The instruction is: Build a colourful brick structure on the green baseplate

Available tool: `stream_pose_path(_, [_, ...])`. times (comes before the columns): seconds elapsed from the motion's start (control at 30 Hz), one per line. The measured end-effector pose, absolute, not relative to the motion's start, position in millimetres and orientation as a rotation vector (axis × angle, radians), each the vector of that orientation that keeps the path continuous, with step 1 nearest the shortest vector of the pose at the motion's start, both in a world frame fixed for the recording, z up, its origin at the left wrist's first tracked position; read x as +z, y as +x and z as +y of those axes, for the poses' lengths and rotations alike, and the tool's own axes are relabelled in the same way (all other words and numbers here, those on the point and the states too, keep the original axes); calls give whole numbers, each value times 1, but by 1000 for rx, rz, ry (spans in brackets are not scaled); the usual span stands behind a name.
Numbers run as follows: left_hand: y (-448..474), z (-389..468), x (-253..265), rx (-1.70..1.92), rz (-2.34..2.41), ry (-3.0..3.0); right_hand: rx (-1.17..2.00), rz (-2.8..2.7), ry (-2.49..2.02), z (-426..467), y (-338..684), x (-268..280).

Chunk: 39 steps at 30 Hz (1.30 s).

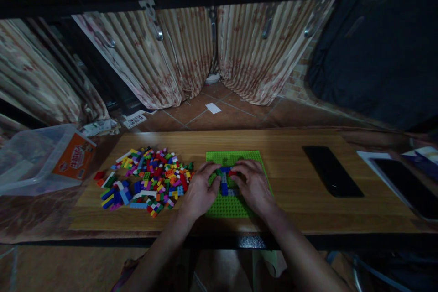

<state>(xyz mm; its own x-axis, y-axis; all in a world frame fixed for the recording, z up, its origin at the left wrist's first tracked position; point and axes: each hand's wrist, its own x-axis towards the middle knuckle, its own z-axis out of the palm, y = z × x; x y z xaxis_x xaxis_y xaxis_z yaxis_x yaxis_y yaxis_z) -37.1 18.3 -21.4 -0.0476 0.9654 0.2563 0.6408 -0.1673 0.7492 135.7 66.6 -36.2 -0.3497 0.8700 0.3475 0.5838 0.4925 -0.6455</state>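
A bright green studded baseplate [226, 209] lies on the wooden board, with blue and light-blue toy bricks [224, 187] joined in an upright strip and a crosspiece on it. My left hand [201, 191] reaches over the plate's left side, thumb and forefinger closed on a dark green brick [218, 172] at the crosspiece's left end. At the opposite end, my right hand [253, 187] pinches a small red brick [232, 173]. Some grey bricks [233, 192] sit beside the lower part of the strip. Fingers partly hide the build.
Left of the plate spreads a pile of loose mixed-colour bricks [150, 180]. A clear plastic box [37, 155] with an orange label stands at far left. On the right lie a black phone [331, 171] and another dark flat device [407, 187]. The wooden board [287, 210] ends near my forearms.
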Motion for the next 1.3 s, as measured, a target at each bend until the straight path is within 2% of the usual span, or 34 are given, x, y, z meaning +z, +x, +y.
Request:
stream_pose_path(0.93, [-36,14,-13,990,1704,1884,517,-1860,-1367,71,149,-39])
stream_pose_path(1.3, [-36,16,-24,1102,1664,1911,483,-2044,-1307,67,141,-40])
